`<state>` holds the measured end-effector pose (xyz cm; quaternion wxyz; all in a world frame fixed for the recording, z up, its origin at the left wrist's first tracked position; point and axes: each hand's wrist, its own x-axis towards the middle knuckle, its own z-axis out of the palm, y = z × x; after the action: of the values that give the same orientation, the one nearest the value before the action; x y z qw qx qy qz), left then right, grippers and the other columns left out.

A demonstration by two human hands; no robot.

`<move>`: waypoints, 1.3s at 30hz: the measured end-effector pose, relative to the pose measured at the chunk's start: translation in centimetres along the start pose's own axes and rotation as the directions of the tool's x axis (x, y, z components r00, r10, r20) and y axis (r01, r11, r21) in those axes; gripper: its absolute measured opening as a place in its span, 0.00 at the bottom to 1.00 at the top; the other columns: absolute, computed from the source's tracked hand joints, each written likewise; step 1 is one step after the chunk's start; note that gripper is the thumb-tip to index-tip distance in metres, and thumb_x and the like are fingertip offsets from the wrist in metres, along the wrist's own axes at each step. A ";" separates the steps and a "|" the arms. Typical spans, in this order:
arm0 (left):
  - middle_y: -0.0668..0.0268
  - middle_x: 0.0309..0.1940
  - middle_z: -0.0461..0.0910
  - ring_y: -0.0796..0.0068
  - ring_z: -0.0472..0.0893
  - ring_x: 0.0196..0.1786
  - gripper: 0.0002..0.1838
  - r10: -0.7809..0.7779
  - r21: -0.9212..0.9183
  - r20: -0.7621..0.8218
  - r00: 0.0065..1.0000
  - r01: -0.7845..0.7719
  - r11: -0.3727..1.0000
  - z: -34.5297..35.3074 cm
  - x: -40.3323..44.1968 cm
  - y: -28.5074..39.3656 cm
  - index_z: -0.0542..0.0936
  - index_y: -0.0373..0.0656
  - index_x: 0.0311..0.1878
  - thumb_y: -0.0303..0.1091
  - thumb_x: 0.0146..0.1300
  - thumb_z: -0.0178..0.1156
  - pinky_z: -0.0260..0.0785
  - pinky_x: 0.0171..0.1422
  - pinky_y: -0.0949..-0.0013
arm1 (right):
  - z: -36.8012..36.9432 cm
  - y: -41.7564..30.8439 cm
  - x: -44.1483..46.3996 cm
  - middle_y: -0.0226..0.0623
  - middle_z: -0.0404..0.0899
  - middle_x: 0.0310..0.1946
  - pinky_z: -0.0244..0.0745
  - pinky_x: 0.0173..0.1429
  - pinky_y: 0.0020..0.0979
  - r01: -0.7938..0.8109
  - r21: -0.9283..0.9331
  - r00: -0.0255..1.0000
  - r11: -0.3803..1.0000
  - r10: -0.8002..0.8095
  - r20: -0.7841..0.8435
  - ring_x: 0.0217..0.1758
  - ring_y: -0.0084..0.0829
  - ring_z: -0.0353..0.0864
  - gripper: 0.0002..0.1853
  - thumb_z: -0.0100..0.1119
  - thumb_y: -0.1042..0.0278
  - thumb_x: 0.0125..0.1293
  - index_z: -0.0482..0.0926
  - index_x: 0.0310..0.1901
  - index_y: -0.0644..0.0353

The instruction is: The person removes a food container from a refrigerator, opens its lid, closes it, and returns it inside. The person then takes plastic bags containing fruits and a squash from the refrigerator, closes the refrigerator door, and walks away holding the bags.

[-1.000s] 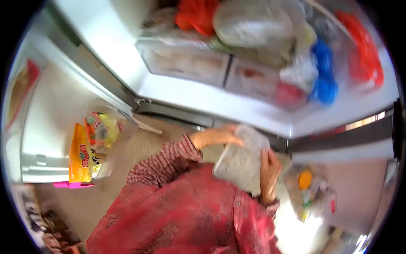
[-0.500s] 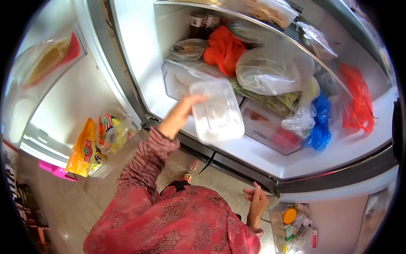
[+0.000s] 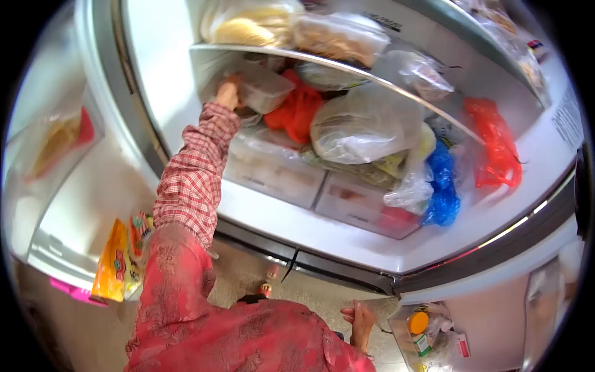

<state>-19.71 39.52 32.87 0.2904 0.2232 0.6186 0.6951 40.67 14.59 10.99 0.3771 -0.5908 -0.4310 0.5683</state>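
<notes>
My left hand (image 3: 229, 92) reaches into the fridge under the glass shelf, its fingers closed on the end of a clear plastic container (image 3: 265, 87). The container sits at the back left, beside a red plastic bag (image 3: 295, 110) and above the lower drawers. Part of my fingers is hidden behind the container. Down by my body, outside the fridge, my right hand (image 3: 361, 322) hangs with fingers loosely apart and nothing in it.
A big translucent bag (image 3: 365, 127), a blue bag (image 3: 441, 189) and leafy greens (image 3: 359, 170) lie on the drawers (image 3: 273, 177). The glass shelf edge (image 3: 334, 62) crosses above my arm. Both doors stand open, with a yellow packet (image 3: 111, 263) and an orange-lidded jar (image 3: 418, 322) in their racks.
My left hand has carried the plastic container from the front of the fridge deep into the back left, under the shelf. My right hand stays low by my side.
</notes>
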 end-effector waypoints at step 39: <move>0.55 0.49 0.78 0.56 0.76 0.55 0.15 0.783 0.204 0.493 -0.379 -0.825 -0.528 19.7 -28.9 7.7 0.78 0.37 0.47 0.25 0.54 0.59 0.67 0.59 0.57 | -3.4 -40.6 8.0 0.42 0.83 0.30 0.76 0.36 0.31 0.626 -0.777 -0.164 0.063 -0.964 -0.210 0.31 0.34 0.83 0.17 0.64 0.65 0.61 0.80 0.51 0.60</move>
<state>13.66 33.74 44.59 -0.4738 0.7275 0.2947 0.3992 40.68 36.18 46.41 0.6465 -0.3866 -0.6181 -0.2248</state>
